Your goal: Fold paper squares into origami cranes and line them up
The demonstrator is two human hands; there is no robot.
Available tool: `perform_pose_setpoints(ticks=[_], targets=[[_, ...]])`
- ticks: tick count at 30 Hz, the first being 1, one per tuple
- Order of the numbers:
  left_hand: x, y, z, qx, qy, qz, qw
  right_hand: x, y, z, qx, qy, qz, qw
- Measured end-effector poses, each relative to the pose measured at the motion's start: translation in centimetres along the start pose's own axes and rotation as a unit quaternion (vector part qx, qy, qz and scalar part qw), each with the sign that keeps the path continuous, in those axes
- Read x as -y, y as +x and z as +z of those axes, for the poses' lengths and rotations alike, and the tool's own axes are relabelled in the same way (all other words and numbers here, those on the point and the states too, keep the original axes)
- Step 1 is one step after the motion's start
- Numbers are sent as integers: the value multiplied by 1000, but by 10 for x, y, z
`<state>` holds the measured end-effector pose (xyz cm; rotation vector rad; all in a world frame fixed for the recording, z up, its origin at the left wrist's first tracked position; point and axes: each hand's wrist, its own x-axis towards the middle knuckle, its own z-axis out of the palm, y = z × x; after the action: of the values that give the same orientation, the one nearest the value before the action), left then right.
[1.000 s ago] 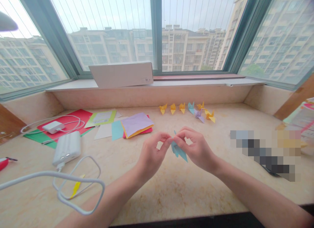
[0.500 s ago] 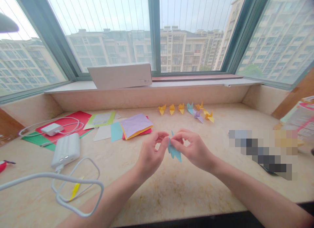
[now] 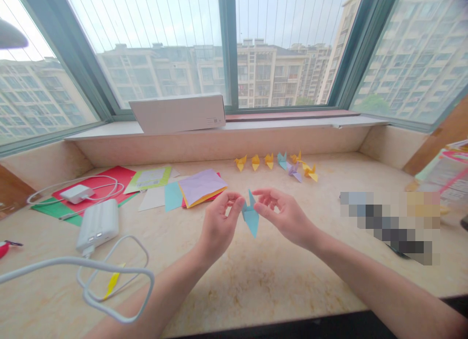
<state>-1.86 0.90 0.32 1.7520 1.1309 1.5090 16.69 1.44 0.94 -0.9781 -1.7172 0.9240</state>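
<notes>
A small blue folded paper figure [image 3: 251,216] hangs between both hands above the marble counter [image 3: 256,275]. My left hand [image 3: 218,223] pinches its left side with thumb and forefinger. My right hand [image 3: 285,215] pinches its right side, the other fingers curled loosely. A stack of coloured paper sheets [image 3: 197,187] lies just beyond my left hand. Several finished paper cranes [image 3: 278,163], yellow, blue and purple, stand in a row at the back of the counter.
A white power bank [image 3: 98,224] with a looping white cable [image 3: 109,275] lies at the left. A white charger [image 3: 76,193] rests on red and green sheets [image 3: 106,176]. A white box [image 3: 179,112] stands on the window sill. A blurred patch [image 3: 391,222] lies at the right.
Both hands have lifted slightly and drawn apart, and the blue figure now hangs point down between the fingertips instead of being covered by the right hand.
</notes>
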Motion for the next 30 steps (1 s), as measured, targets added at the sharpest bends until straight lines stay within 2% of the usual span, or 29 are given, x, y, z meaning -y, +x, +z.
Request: perform_pose_setpoints(ticks=[4, 11, 21, 30], targets=[[1, -2, 2, 0, -4, 1, 1000, -1, 1, 0, 32, 19, 12, 999], [-2, 0, 4, 30, 2, 9, 1000, -6, 4, -3, -21, 45, 3, 999], [0, -1, 4, 42, 14, 15, 999, -1, 2, -2, -55, -47, -81, 994], [-1, 0, 3, 6, -32, -4, 999, -7, 5, -4, -78, 7, -51, 996]])
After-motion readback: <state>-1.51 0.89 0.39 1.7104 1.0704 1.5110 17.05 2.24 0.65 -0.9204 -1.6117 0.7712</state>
